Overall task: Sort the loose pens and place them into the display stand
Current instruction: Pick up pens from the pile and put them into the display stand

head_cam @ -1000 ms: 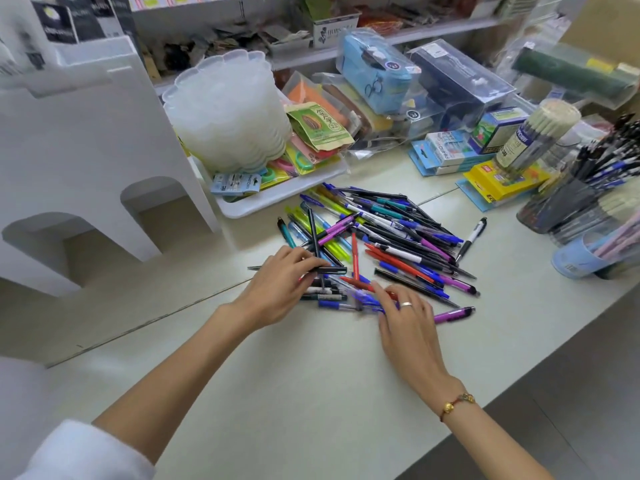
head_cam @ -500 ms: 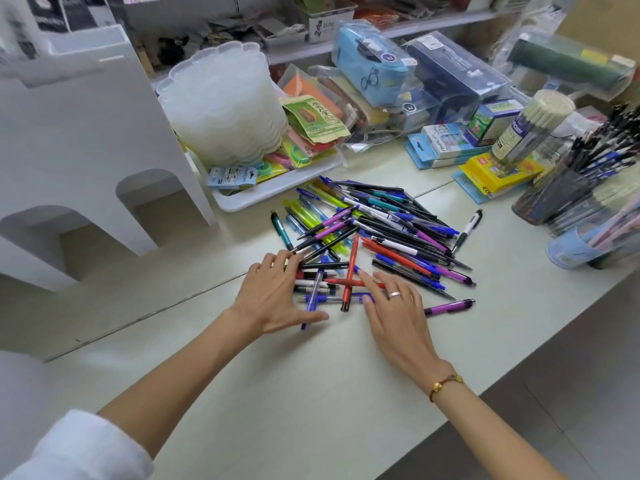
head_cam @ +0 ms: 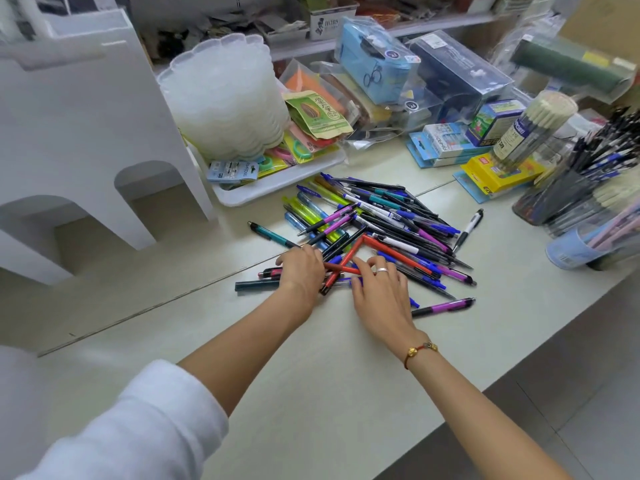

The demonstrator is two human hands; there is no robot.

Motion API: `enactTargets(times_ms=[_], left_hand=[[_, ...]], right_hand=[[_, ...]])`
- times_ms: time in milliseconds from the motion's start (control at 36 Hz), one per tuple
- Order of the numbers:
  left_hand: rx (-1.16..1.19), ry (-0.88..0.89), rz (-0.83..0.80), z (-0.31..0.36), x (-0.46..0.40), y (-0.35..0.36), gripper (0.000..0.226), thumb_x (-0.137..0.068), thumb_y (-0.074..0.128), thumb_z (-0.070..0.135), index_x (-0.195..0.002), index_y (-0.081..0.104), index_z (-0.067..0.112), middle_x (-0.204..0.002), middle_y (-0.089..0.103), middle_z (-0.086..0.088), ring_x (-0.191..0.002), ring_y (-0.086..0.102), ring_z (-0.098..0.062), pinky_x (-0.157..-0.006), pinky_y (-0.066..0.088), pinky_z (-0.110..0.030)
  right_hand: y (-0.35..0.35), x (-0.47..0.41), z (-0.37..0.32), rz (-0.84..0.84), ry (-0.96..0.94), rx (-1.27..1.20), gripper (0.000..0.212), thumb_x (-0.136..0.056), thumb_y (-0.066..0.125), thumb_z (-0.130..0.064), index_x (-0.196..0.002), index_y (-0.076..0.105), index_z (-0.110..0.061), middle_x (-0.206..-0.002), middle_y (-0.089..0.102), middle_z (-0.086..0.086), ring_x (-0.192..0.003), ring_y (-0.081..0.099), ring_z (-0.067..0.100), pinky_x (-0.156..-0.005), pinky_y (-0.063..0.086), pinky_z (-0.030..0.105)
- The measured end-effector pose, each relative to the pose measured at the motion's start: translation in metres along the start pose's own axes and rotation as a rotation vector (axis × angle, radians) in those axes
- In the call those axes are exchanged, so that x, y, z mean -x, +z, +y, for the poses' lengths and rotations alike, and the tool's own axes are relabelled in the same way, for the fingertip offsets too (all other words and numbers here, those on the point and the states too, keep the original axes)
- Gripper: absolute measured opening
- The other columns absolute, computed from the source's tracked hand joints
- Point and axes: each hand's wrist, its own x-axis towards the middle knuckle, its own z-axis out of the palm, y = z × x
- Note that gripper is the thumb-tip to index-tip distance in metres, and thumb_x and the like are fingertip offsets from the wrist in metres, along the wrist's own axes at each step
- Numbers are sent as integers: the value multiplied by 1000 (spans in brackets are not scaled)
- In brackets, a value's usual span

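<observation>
While resting side by side on the near edge of the loose pens (head_cam: 374, 223) heaped on the pale desk (head_cam: 311, 375), left hand (head_cam: 301, 271) curled over several pens, right hand (head_cam: 381, 292) flat with fingers spread on others, a red pen (head_cam: 343, 263) crossing between them. Beyond and left of the left hand, the white display stand (head_cam: 86, 133); right of the right hand, a lone purple pen (head_cam: 445, 307).
</observation>
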Motion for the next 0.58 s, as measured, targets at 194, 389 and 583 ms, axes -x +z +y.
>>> enactTargets(times_ms=[194, 389, 583], left_hand=[[121, 31, 3, -15, -3, 3, 41, -93, 57, 25, -126, 40, 9, -125, 56, -7, -109, 60, -25, -73, 44, -31], [162, 83, -29, -24, 8, 3, 41, -91, 58, 33, -122, 50, 9, -122, 59, -8, -110, 58, -25, -78, 43, -32], [138, 92, 17, -31, 11, 7, 39, -97, 52, 16, -133, 38, 9, -128, 56, -8, -116, 55, -28, -85, 44, -34]], right_hand=[[0, 12, 17, -43, -75, 58, 57, -100, 38, -9, -152, 19, -22, -146, 33, 6, -130, 32, 23, -102, 34, 34], [-7, 5, 13, 91, -131, -4, 57, -90, 55, 5, -141, 47, -19, -119, 59, 8, -103, 51, 26, -74, 39, 31], [-19, 0, 18, 117, -141, 19, 47, -93, 53, -4, -136, 52, -23, -113, 63, 5, -105, 54, 26, -83, 44, 35]])
